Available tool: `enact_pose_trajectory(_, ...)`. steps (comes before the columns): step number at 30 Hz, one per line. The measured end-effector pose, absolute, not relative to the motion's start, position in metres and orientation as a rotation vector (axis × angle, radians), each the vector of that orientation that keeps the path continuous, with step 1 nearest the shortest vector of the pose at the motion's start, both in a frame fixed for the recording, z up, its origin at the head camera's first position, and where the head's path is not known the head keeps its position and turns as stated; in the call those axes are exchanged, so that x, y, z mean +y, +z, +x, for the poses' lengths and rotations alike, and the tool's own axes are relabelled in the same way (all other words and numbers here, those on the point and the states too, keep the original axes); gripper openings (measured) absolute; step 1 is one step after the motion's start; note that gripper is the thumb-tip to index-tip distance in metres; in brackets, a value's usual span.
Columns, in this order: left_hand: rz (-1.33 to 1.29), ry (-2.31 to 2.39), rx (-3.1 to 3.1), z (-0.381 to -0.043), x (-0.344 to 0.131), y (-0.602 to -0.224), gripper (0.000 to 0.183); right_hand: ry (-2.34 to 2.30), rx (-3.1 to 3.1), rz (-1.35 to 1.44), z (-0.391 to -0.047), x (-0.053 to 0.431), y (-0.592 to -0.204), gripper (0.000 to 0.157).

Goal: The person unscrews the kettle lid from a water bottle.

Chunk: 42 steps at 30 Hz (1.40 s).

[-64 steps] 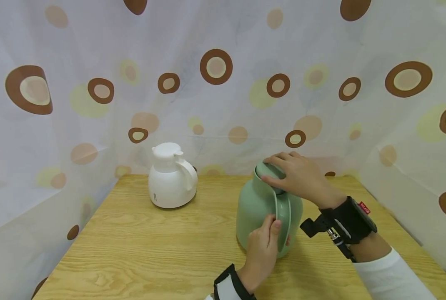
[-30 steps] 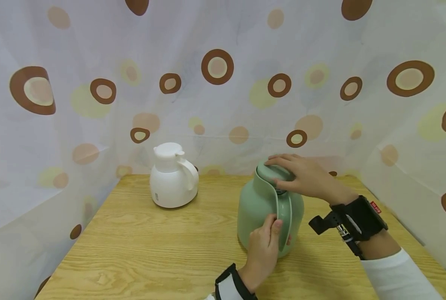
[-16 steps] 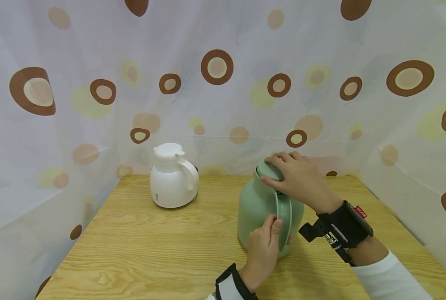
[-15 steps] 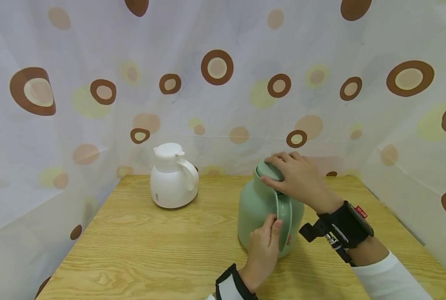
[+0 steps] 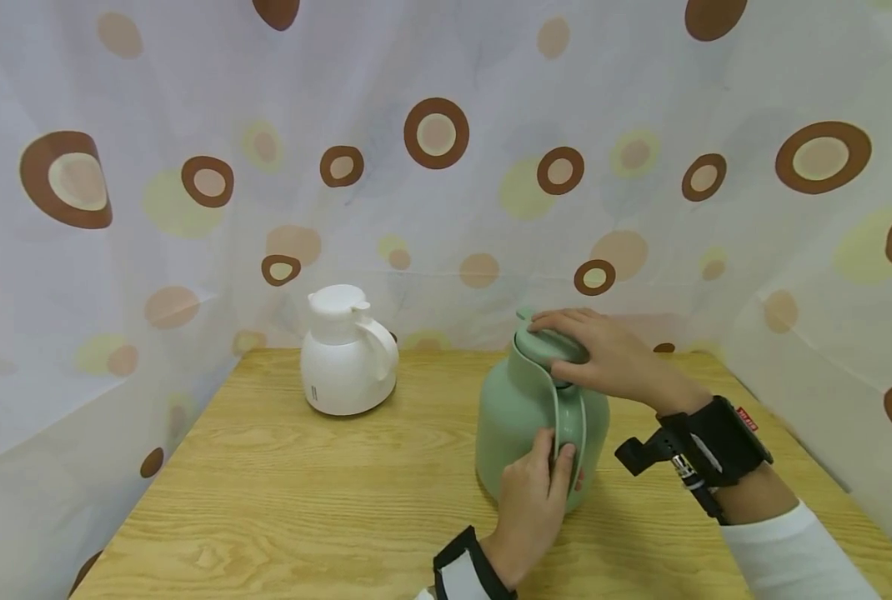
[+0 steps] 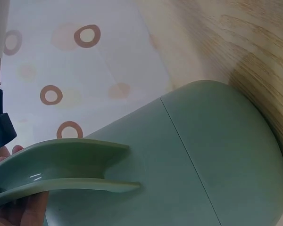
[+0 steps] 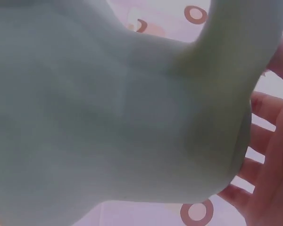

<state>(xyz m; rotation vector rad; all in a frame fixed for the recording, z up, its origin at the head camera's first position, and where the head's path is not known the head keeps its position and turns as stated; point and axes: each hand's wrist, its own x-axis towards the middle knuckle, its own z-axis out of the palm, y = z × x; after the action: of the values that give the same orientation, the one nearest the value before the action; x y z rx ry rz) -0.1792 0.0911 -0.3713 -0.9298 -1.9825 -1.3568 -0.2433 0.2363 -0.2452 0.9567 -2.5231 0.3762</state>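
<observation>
A sage-green thermos jug (image 5: pixel 508 417) stands upright on the right half of the table. My left hand (image 5: pixel 530 510) grips its handle (image 5: pixel 570 429), the thumb lying along the near side; the left wrist view shows the fingers (image 6: pixel 34 209) around the handle's upper end. From above, my right hand (image 5: pixel 617 357) holds the round lid (image 5: pixel 549 347), fingertips over its far edge and thumb on the near edge. A small tab (image 5: pixel 524 314) on the lid sticks out at the back left. In the right wrist view the jug's body (image 7: pixel 104 117) fills most of the picture.
A white thermos jug (image 5: pixel 347 367) with its handle to the right stands at the back left of the wooden table (image 5: pixel 288 500). Patterned cloth (image 5: pixel 446 217) hangs close behind the table and along both sides.
My right hand has turned on the lid, its wrist swinging right, and the lid's tab now shows at the back left. My left thumb has shifted onto the handle. The jug stays put.
</observation>
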Motion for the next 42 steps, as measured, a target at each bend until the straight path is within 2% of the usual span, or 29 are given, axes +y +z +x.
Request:
enact_pose_trajectory(11, -0.896, -1.33, -1.979, -0.179, 0.091, -0.372, 0.012, 0.23, -2.402, 0.778, -0.241, 0.227, -0.248, 0.042)
enact_pose_trajectory(23, -0.906, -1.358, -1.979, -0.18, 0.091, -0.373, 0.011, 0.382, -2.489, 0.925, -0.244, 0.235, -0.246, 0.037)
enact_pose_trajectory(32, -0.901, -1.381, -1.99, -0.178, 0.087, -0.371, 0.012, 0.224, -2.42, 0.695, -0.244, 0.221, -0.246, 0.051)
enact_pose_trajectory(36, -0.907, -1.385, -1.988, -0.177, 0.087, -0.371, 0.012, 0.201, -2.438, 0.678, -0.242, 0.22, -0.246, 0.048)
enact_pose_trajectory(42, -0.9, -1.375, -2.003, -0.178, 0.087, -0.372, 0.013, 0.295, -2.483, 0.825, -0.242, 0.227, -0.242, 0.035)
